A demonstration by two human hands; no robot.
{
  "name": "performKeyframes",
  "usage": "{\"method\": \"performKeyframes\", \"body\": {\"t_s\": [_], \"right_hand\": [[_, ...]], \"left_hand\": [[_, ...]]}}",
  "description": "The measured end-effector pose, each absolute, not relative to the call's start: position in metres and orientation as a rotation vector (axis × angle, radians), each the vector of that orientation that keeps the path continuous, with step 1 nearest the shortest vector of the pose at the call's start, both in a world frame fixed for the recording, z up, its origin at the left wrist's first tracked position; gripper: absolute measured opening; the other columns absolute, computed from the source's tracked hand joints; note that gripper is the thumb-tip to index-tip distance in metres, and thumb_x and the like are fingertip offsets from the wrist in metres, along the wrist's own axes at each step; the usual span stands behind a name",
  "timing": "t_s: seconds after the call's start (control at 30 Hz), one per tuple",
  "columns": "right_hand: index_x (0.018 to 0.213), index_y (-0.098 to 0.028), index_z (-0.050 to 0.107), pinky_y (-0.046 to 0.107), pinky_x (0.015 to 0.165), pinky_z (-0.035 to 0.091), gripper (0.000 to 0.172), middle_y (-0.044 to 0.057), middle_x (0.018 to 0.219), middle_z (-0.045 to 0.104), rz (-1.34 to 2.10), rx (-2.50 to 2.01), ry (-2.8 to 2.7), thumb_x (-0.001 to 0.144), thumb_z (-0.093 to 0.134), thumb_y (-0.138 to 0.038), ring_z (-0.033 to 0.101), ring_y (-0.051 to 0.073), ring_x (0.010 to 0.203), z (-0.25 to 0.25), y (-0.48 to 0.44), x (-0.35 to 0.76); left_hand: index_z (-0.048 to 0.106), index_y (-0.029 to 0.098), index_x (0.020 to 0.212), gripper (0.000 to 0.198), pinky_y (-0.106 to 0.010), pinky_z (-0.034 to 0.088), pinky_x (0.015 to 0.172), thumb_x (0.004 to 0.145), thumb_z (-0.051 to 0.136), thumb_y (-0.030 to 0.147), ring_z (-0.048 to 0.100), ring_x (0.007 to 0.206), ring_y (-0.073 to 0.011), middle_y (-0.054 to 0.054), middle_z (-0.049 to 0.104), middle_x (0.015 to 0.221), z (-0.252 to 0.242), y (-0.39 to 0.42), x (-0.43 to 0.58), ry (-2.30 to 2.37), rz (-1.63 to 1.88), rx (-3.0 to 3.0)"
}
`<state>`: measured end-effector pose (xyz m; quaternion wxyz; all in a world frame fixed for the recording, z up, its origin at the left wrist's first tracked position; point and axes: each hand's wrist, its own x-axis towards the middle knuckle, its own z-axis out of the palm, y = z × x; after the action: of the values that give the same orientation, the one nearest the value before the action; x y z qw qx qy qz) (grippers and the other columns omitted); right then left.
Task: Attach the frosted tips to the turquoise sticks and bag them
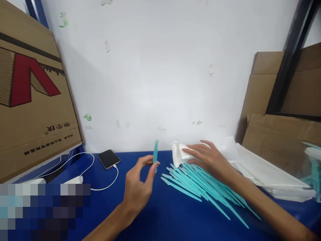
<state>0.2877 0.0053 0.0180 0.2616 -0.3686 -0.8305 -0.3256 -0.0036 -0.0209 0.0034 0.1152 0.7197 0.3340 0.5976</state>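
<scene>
Between the thumb and fingers of my left hand [140, 184], a thin teal knife-shaped plastic stick [155, 152] is held upright, above the blue table [147, 222]. My right hand [207, 159] grips a white piece with a flared end [177, 154]; what kind of thing it is I cannot tell. Just below that hand lies a loose pile of similar teal plastic sticks [198, 182], fanned out on the table. Part of the pile is hidden behind my right hand and forearm.
A phone [109, 158] with a white cable lies at the left. Stacked white plastic sheets or bags [268, 170] are on the right. More teal sticks stand in a container [314, 167] at the right edge. Cardboard boxes [37, 80] flank both sides, before a white wall.
</scene>
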Motion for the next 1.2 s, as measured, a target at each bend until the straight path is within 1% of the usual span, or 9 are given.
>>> {"method": "performKeyframes", "body": {"t_s": [0.07,0.27,0.53,0.7,0.9,0.97,1.03,1.13,1.2], "right_hand": [[0.138,-0.028,0.051,0.051,0.109,0.034,0.039,0.007,0.130,0.066,-0.855,-0.967,-2.277,0.100,0.052,-0.037,0.063,0.021,0.115,0.017,0.001,0.280],[0.138,-0.026,0.052,0.049,0.108,0.034,0.041,0.006,0.126,0.068,-0.808,-0.881,-2.333,0.099,0.053,-0.039,0.063,0.021,0.111,0.013,-0.009,0.263],[0.137,-0.023,0.053,0.047,0.104,0.037,0.042,0.007,0.124,0.069,-0.809,-0.766,-2.314,0.098,0.057,-0.039,0.065,0.021,0.106,0.011,-0.019,0.244],[0.136,-0.023,0.054,0.047,0.104,0.038,0.042,0.007,0.122,0.070,-0.798,-0.767,-2.308,0.097,0.058,-0.038,0.065,0.021,0.105,0.012,-0.020,0.246],[0.134,-0.022,0.056,0.046,0.103,0.039,0.041,0.008,0.120,0.071,-0.823,-0.729,-2.271,0.096,0.060,-0.036,0.066,0.020,0.105,0.013,-0.021,0.246],[0.134,-0.021,0.056,0.045,0.103,0.039,0.041,0.008,0.120,0.071,-0.828,-0.723,-2.252,0.096,0.061,-0.035,0.065,0.020,0.105,0.015,-0.022,0.245],[0.133,-0.021,0.057,0.044,0.101,0.040,0.040,0.008,0.119,0.071,-0.834,-0.726,-2.231,0.095,0.062,-0.035,0.066,0.020,0.105,0.016,-0.023,0.244],[0.132,-0.020,0.058,0.043,0.098,0.041,0.039,0.009,0.118,0.071,-0.841,-0.731,-2.192,0.095,0.062,-0.032,0.066,0.020,0.104,0.019,-0.025,0.242],[0.132,-0.020,0.057,0.042,0.099,0.041,0.039,0.009,0.119,0.071,-0.849,-0.735,-2.157,0.095,0.063,-0.030,0.065,0.019,0.106,0.020,-0.027,0.242]], "left_hand": [[0.056,0.023,0.104,0.013,-0.035,0.057,0.085,0.093,0.063,0.026,0.071,0.094,-0.0200,-0.003,0.074,0.098,0.007,-0.023,-0.001,0.930,1.753,1.869],[0.041,0.024,0.109,0.040,-0.034,0.063,0.070,0.085,0.073,0.027,0.075,0.089,-0.0248,-0.001,0.072,0.089,0.016,-0.026,0.009,0.727,1.744,1.487],[0.062,0.021,0.091,0.015,-0.032,0.056,0.085,0.087,0.070,0.033,0.070,0.095,-0.0206,-0.002,0.072,0.095,0.007,-0.020,0.004,0.966,1.655,1.718],[0.068,0.022,0.089,0.017,-0.031,0.051,0.077,0.088,0.067,0.039,0.064,0.084,-0.0186,-0.001,0.069,0.089,0.005,-0.015,0.000,1.107,1.580,1.835],[0.068,0.022,0.086,0.017,-0.031,0.048,0.079,0.089,0.065,0.039,0.062,0.092,-0.0199,-0.003,0.066,0.100,0.001,-0.012,0.002,1.044,1.520,1.923],[0.067,0.023,0.090,0.018,-0.031,0.048,0.078,0.090,0.064,0.040,0.061,0.090,-0.0191,-0.003,0.064,0.104,-0.003,-0.011,0.002,1.048,1.473,1.949],[0.062,0.025,0.106,0.025,-0.032,0.049,0.077,0.089,0.065,0.043,0.060,0.086,-0.0180,-0.003,0.062,0.107,-0.006,-0.011,0.004,1.088,1.443,1.930],[0.044,0.029,0.129,0.047,-0.032,0.050,0.075,0.090,0.062,0.047,0.061,0.086,-0.0176,-0.004,0.057,0.112,-0.008,-0.014,0.005,1.096,1.399,1.851],[0.038,0.030,0.134,0.050,-0.032,0.051,0.077,0.092,0.059,0.048,0.061,0.090,-0.0184,-0.004,0.056,0.113,-0.008,-0.017,0.006,1.046,1.350,1.838]]}}
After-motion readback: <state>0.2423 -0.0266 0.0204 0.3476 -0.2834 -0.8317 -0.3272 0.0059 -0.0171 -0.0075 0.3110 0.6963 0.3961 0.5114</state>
